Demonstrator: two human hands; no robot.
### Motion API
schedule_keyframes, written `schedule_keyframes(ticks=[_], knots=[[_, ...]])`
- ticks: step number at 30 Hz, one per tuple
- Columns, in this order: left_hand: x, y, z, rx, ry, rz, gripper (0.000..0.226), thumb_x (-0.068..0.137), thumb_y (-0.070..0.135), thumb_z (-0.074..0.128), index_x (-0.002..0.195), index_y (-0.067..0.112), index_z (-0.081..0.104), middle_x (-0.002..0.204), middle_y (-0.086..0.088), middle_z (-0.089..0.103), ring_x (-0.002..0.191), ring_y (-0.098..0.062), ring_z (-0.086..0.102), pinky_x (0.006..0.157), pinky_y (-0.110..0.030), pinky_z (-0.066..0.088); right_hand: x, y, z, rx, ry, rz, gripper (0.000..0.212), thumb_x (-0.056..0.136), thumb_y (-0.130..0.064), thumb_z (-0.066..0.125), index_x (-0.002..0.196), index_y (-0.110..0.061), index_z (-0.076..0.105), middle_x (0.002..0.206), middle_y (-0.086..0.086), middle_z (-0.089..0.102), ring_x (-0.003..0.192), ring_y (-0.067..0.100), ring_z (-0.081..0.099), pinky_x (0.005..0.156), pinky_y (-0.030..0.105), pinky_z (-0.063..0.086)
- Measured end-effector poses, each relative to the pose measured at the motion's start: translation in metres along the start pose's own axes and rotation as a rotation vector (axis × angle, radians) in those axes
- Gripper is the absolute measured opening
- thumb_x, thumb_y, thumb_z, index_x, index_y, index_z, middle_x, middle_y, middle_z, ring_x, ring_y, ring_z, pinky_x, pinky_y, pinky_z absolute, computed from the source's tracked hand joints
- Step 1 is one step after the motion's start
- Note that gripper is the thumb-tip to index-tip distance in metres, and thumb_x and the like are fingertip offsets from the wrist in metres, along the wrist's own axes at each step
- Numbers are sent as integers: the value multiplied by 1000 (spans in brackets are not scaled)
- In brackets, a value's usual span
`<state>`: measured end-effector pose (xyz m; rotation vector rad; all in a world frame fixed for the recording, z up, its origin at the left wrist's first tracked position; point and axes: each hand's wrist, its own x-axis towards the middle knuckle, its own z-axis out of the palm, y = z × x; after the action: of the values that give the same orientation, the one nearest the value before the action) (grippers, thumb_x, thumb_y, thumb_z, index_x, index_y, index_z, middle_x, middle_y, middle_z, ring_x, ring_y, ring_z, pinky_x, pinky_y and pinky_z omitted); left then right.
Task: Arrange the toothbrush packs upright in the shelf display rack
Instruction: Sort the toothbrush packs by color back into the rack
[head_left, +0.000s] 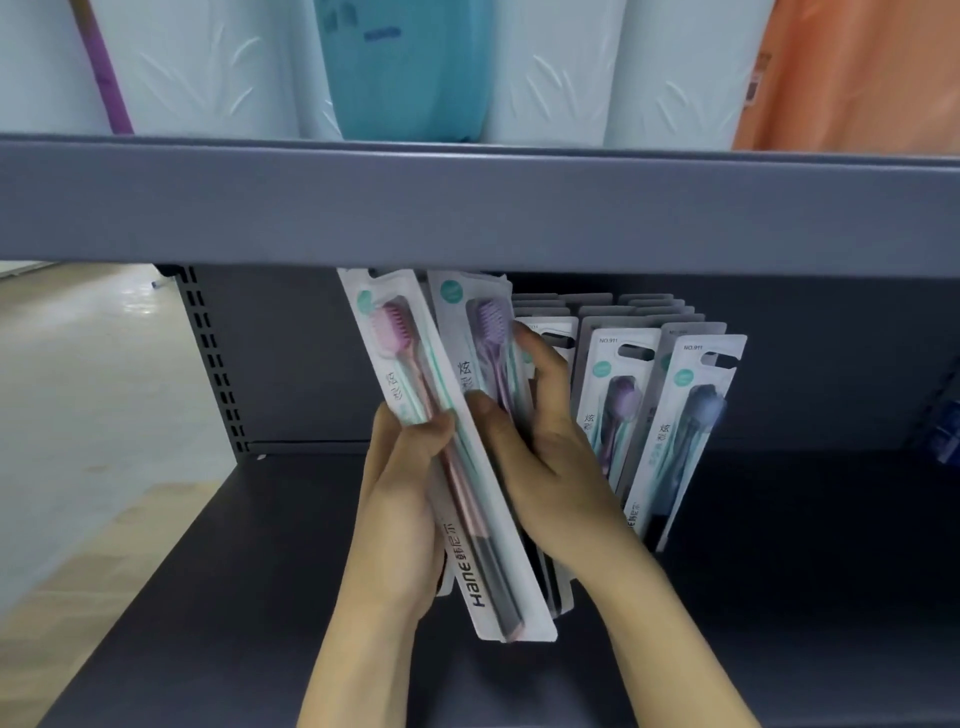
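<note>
My left hand (405, 499) grips a white toothbrush pack with a pink brush (415, 395), held upright and tilted a little to the left above the dark shelf. Right beside it, my right hand (540, 447) pinches a pack with a purple brush (480, 332), thumb on its front and fingers behind. Further packs sit behind these two in my hands. To the right, several toothbrush packs (685, 405) stand upright in rows in the display rack, leaning back; the rack itself is mostly hidden by them.
A grey upper shelf edge (467, 208) runs across just above the pack tops. Paper rolls and a blue bag (410, 67) sit on it. The dark lower shelf board (810, 597) spreads around my arms. A perforated upright (218, 364) stands at left, with floor beyond.
</note>
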<state>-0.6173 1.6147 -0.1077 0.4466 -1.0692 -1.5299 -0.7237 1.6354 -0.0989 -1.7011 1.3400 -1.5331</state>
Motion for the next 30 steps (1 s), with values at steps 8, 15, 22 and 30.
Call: schedule_keyframes(ticks=[8, 15, 22, 30], knots=[[-4, -1, 7, 32, 29, 24, 52, 66, 25, 80, 113, 11, 61, 98, -7, 74, 89, -21, 72, 67, -26, 56, -6, 0, -8, 13, -36, 35, 39, 95, -37, 47, 133, -42, 41, 126, -22, 57, 114, -7, 53, 97, 20, 46], [-5, -3, -4, -13, 189, 104, 47, 65, 27, 82, 106, 14, 64, 98, -5, 74, 89, -18, 72, 69, -23, 56, -9, -4, 20, 82, 5, 94, 36, 96, -47, 39, 131, -51, 45, 130, -22, 53, 117, -9, 50, 103, 23, 43], [-6, 4, -20, -26, 271, 110, 40, 69, 31, 73, 106, 17, 65, 99, -5, 74, 88, -18, 72, 71, -27, 56, -9, -7, 43, 269, -114, 170, 56, 84, -75, 27, 134, -53, 40, 139, -21, 46, 128, -4, 42, 110, 28, 33], [-9, 11, -15, 48, 311, 142, 63, 72, 58, 56, 120, 18, 62, 113, -5, 71, 105, -21, 67, 88, -36, 51, -9, 2, 43, 211, -149, 77, 65, 78, -62, 55, 138, -55, 29, 144, -21, 40, 133, -1, 37, 112, 38, 33]])
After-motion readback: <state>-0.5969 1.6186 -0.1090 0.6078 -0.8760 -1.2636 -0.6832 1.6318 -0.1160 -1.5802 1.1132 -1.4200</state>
